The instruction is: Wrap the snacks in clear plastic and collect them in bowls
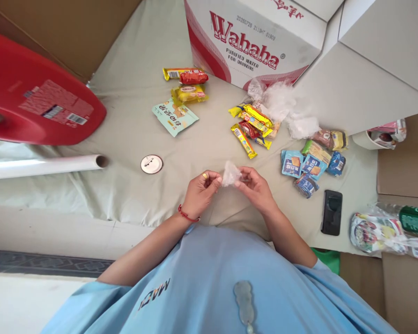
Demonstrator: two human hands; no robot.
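My left hand (205, 189) and my right hand (257, 189) pinch a small crumpled see-through plastic bag (231, 174) between them, just above the cloth near my body. Beyond it lies a pile of yellow and red wrapped snacks (252, 124). Several more plastic bags (282, 104) are bunched behind that pile, against the white carton. To the right of my right hand are blue snack packets (292, 163). A round pin badge (151, 164) rests back side up, left of my left hand. Farther back sit a light green pouch (175, 117) and yellow and red packets (190, 94).
A Wahaha water carton (251, 41) stands at the back. On the left are a big red jug (42, 93) and a white tube (48, 165). A black phone (332, 212), a white cup (365, 139), a wrapped package (376, 233) and a green bottle (416, 219) are at the right.
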